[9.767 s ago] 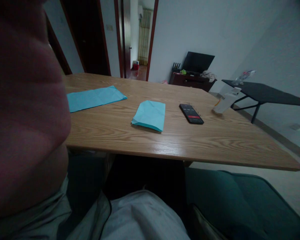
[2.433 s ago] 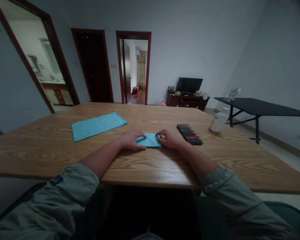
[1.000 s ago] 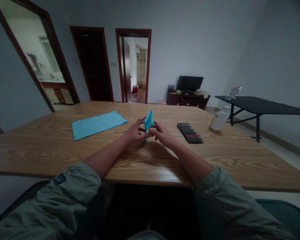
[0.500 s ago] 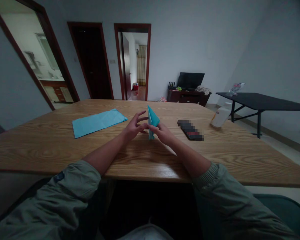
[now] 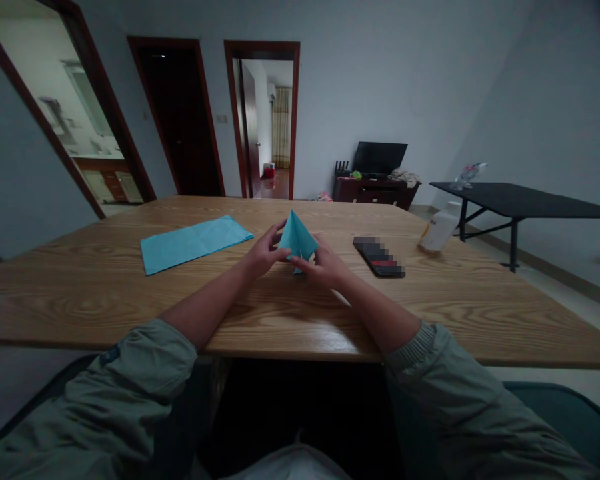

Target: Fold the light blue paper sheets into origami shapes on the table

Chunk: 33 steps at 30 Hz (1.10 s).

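Note:
A folded piece of blue paper (image 5: 296, 235), with a pointed top and a crease down its middle, is held upright just above the wooden table (image 5: 260, 313). My left hand (image 5: 266, 253) grips its left side, thumb on the near face and fingers behind. On the right side, my right hand (image 5: 327, 263) holds it the same way, its thumb near the lower middle. The fingers behind the paper are partly hidden. To the left of my hands lies a larger folded blue sheet (image 5: 195, 243), flat on the tabletop.
Right of my hands lies a phone (image 5: 379, 257) with a blurred screen. A white bottle (image 5: 439, 228) stands near the table's right edge. Beyond are a black table (image 5: 530, 199) and a television (image 5: 380, 158) on a dark cabinet.
The blue paper has turned from edge-on and spread wider, its two sides now facing me. My left hand has closed onto its left side. The view has shifted slightly.

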### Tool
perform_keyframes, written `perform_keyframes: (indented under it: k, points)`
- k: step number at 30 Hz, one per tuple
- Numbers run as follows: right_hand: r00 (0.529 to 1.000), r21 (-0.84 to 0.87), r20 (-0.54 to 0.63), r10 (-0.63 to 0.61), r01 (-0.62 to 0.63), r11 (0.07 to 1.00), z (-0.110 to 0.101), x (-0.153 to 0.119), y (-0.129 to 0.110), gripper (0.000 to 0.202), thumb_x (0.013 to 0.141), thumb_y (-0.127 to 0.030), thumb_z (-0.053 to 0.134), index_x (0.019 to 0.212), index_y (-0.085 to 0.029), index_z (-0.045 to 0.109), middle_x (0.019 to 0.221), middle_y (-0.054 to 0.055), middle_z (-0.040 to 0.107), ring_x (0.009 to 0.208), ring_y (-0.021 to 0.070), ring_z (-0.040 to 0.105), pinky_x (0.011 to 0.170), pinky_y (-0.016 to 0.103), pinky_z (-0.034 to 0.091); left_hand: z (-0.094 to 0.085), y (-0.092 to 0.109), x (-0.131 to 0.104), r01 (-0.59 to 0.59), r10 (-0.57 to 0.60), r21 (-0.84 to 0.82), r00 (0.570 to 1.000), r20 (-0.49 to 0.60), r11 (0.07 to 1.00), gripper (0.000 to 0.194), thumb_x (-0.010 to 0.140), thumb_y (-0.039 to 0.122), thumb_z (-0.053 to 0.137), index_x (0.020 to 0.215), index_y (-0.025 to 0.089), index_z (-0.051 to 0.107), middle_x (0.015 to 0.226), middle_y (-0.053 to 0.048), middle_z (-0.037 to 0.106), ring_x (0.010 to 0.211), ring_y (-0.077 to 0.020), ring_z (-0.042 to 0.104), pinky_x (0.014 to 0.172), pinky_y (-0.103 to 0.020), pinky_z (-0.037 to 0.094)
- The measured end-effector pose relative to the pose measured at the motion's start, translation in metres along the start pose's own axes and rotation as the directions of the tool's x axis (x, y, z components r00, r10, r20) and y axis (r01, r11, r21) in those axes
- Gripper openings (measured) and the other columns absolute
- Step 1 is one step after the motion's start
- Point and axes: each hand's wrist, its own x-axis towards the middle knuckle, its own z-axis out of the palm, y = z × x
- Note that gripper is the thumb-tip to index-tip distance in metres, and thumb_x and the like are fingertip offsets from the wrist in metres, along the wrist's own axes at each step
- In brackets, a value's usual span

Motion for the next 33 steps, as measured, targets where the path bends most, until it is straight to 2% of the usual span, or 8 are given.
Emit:
perform_keyframes:
  k: [3, 6, 9, 13, 19, 26, 29, 33]
  points:
    - [0.998, 0.032, -0.053, 0.032, -0.03, 0.999, -0.003, 0.001, 0.005, 0.031, 0.084, -0.036, 0.052, 0.103, -0.014, 0.062, 0.099, 0.008, 0.063, 0.091, 0.0223, 0.056, 0.083, 0.034, 0.044, -0.005, 0.005, 0.001, -0.001, 0.008, 0.069, 0.995, -0.097, 0.998, 0.065, 0.066, 0.019, 0.061, 0.128, 0.019, 0.044, 0.097, -0.004, 0.063, 0.071, -0.013, 0.058, 0.06, -0.023, 0.048]
    - [0.971, 0.101, -0.135, 0.199, -0.186, 0.977, -0.01, 0.003, 0.013, 0.029, 0.084, -0.034, 0.047, 0.086, -0.011, 0.064, 0.078, 0.004, 0.063, 0.074, 0.0191, 0.056, 0.069, 0.03, 0.045, -0.012, 0.014, 0.001, 0.007, 0.026, 0.143, 0.974, -0.223, 0.99, 0.059, 0.065, 0.016, 0.057, 0.123, 0.017, 0.048, 0.084, -0.002, 0.062, 0.058, -0.0088, 0.052, 0.053, -0.02, 0.043]
    - [0.915, 0.227, -0.225, 0.334, -0.284, 0.931, -0.017, 0.006, 0.026, 0.032, 0.08, -0.037, 0.05, 0.092, -0.011, 0.064, 0.078, 0.003, 0.064, 0.072, 0.0188, 0.057, 0.063, 0.028, 0.045, -0.022, 0.02, 0.0, 0.011, 0.043, 0.173, 0.95, -0.309, 0.985, 0.059, 0.065, 0.017, 0.056, 0.124, 0.017, 0.049, 0.072, 0.001, 0.059, 0.049, -0.0068, 0.045, 0.048, -0.018, 0.038]
    - [0.901, 0.321, -0.147, 0.409, -0.348, 0.881, -0.022, 0.007, 0.046, 0.036, 0.078, -0.037, 0.053, 0.103, -0.014, 0.063, 0.089, 0.004, 0.068, 0.078, 0.0191, 0.06, 0.066, 0.028, 0.048, -0.036, 0.014, 0.003, 0.058, 0.053, 0.324, 0.945, -0.323, 0.944, 0.048, 0.066, 0.019, 0.056, 0.114, 0.015, 0.059, 0.066, 0.002, 0.055, 0.047, -0.007, 0.042, 0.046, -0.018, 0.034]
    - [0.885, 0.045, -0.033, 0.465, -0.463, 0.885, -0.017, 0.004, 0.059, 0.027, 0.077, -0.029, 0.053, 0.096, -0.014, 0.066, 0.089, 0.005, 0.069, 0.079, 0.019, 0.06, 0.067, 0.026, 0.046, -0.045, -0.01, 0.007, 0.151, 0.036, 0.718, 0.971, -0.238, 0.68, 0.036, 0.069, 0.019, 0.052, 0.102, 0.017, 0.067, 0.091, -0.004, 0.066, 0.076, -0.0157, 0.058, 0.075, -0.027, 0.048]
    - [0.91, -0.167, -0.012, 0.414, -0.41, 0.897, -0.018, 0.0, 0.052, 0.025, 0.076, -0.023, 0.054, 0.096, -0.016, 0.067, 0.092, 0.007, 0.069, 0.08, 0.0202, 0.06, 0.071, 0.026, 0.044, -0.045, -0.021, 0.001, -0.002, 0.061, 0.934, 0.998, -0.021, 0.357, 0.029, 0.074, 0.024, 0.055, 0.098, 0.02, 0.07, 0.115, -0.007, 0.06, 0.107, -0.0241, 0.053, 0.101, -0.039, 0.037]
    - [0.914, -0.169, -0.139, 0.381, -0.401, 0.9, -0.02, 0.002, 0.053, 0.026, 0.077, -0.026, 0.05, 0.095, -0.015, 0.065, 0.087, 0.006, 0.067, 0.077, 0.0194, 0.058, 0.072, 0.027, 0.043, -0.034, -0.013, -0.002, -0.067, 0.128, 0.942, 0.991, 0.026, 0.328, 0.026, 0.077, 0.028, 0.054, 0.096, 0.021, 0.071, 0.107, -0.008, 0.061, 0.104, -0.0259, 0.053, 0.098, -0.044, 0.038]
    - [0.864, -0.067, -0.363, 0.348, -0.397, 0.915, -0.027, 0.007, 0.051, 0.029, 0.08, -0.033, 0.046, 0.094, -0.013, 0.063, 0.082, 0.006, 0.065, 0.074, 0.0193, 0.056, 0.07, 0.028, 0.043, -0.016, -0.005, -0.004, -0.219, 0.138, 0.886, 0.975, 0.176, 0.409, 0.03, 0.083, 0.03, 0.049, 0.105, 0.021, 0.068, 0.103, -0.007, 0.062, 0.096, -0.0214, 0.057, 0.093, -0.037, 0.042]
